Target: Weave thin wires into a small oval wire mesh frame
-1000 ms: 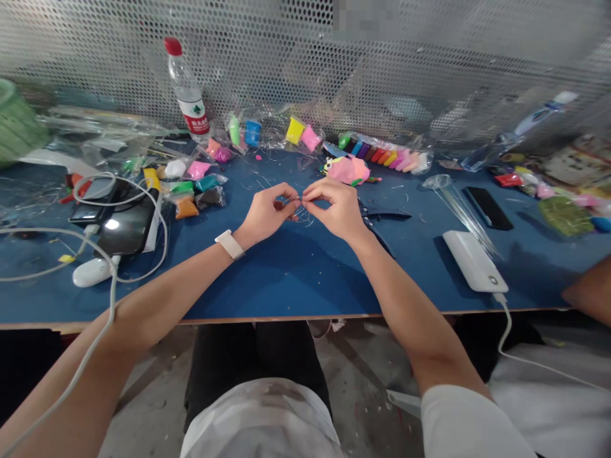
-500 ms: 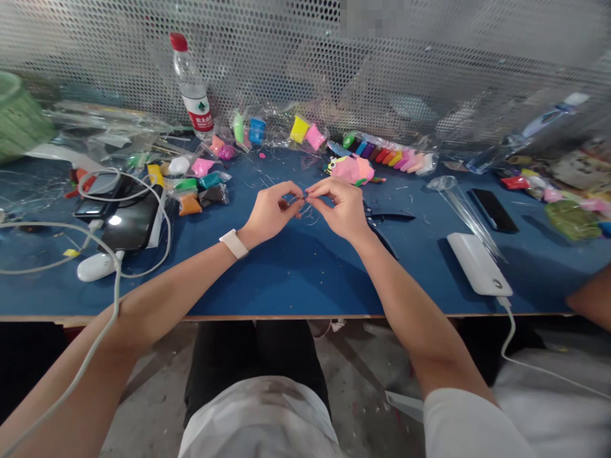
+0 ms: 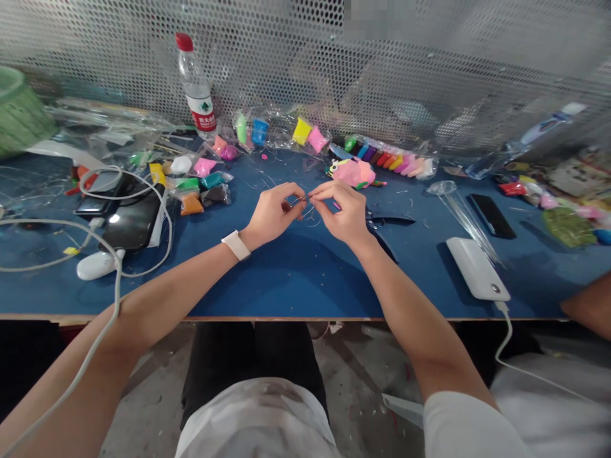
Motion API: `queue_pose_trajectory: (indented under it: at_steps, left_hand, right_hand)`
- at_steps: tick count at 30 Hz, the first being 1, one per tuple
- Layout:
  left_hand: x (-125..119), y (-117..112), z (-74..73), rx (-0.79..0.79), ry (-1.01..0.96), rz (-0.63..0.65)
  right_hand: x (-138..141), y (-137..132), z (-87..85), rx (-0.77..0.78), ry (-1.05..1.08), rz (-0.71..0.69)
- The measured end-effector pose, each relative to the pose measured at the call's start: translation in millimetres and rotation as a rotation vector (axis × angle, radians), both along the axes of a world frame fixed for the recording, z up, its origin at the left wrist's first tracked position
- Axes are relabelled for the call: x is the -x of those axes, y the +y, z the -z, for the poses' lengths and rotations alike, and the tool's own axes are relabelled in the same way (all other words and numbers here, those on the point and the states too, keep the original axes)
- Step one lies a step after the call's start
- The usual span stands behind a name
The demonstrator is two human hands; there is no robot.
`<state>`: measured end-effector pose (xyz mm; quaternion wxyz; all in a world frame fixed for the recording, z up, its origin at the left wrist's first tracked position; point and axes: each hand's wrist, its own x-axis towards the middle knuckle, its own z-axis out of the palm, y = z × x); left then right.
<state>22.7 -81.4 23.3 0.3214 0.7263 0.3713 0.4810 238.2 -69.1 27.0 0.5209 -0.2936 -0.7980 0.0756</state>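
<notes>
My left hand [image 3: 273, 213] and my right hand [image 3: 344, 212] meet above the middle of the blue table [image 3: 296, 280]. Both pinch a small thin clear piece [image 3: 305, 205] between their fingertips; I cannot make out what it is. A white band sits on my left wrist. Just behind my right hand lies a pink clay figure [image 3: 354, 172], and dark scissors [image 3: 387, 218] lie to its right.
Small bags of coloured clay [image 3: 203, 184] lie at the left, a row of clay sticks [image 3: 391, 159] at the back. A water bottle [image 3: 195, 89] stands by the mesh wall. Phones and cables [image 3: 128, 216] are left; a white power bank [image 3: 477, 268] and black phone [image 3: 491, 215] right. Another person's arm [image 3: 587, 304] rests at the right edge.
My hands stay pinched together on the small piece and have shifted slightly; the fingers work it a little. Nothing else on the table moved.
</notes>
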Motion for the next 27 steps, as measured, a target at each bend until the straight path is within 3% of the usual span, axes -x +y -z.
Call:
queue_pose_trajectory:
  at_steps: [9,18,27]
  left_hand:
    - [2,3,1.2,-0.021,0.016,0.000]
    - [2,4,3.1,-0.063,0.057,0.022]
    - [5,4,-4.2,0.033,0.042,0.075]
  right_hand:
    - [1,-1,-0.5,0.005,0.020,-0.039]
    - [4,3,10.0,0.254,0.222,-0.123]
    - [6,9,12.7,0.438,0.273,-0.118]
